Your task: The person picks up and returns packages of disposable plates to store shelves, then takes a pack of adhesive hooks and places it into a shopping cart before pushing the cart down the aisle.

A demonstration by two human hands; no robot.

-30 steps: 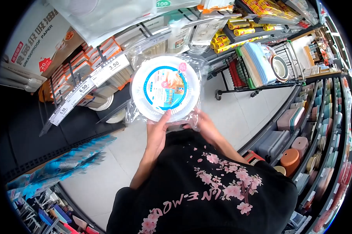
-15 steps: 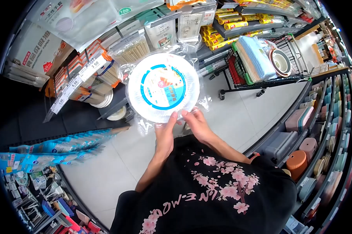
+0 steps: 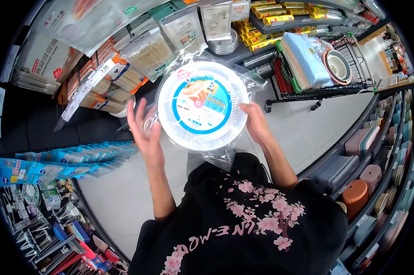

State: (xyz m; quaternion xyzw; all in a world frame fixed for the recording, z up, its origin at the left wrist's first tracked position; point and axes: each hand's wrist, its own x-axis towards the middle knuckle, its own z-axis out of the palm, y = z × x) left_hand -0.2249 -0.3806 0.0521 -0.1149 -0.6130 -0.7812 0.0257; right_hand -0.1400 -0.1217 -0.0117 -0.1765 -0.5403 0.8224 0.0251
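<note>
In the head view, the pack of white disposable plates (image 3: 203, 105) is sitting in front of the torso, above the black printed top (image 3: 243, 220), its round label facing the camera. The right hand (image 3: 260, 126) is grasping the pack's right edge; the thumb is lying on the front, and the pack is hiding the other fingertips. The left hand (image 3: 147, 135) is standing with fingers spread at the left edge; whether it is touching the clear wrap (image 3: 220, 157) cannot be determined. Glare on the wrap is obscuring the smaller label print. Behind, the shopping cart (image 3: 308, 95) is carrying a folded pastel stack (image 3: 308, 62) and a round bowl (image 3: 339, 68), which is partly covering its mesh. The upper frame edge is cutting off the hanging glove packet (image 3: 74, 23).
</note>
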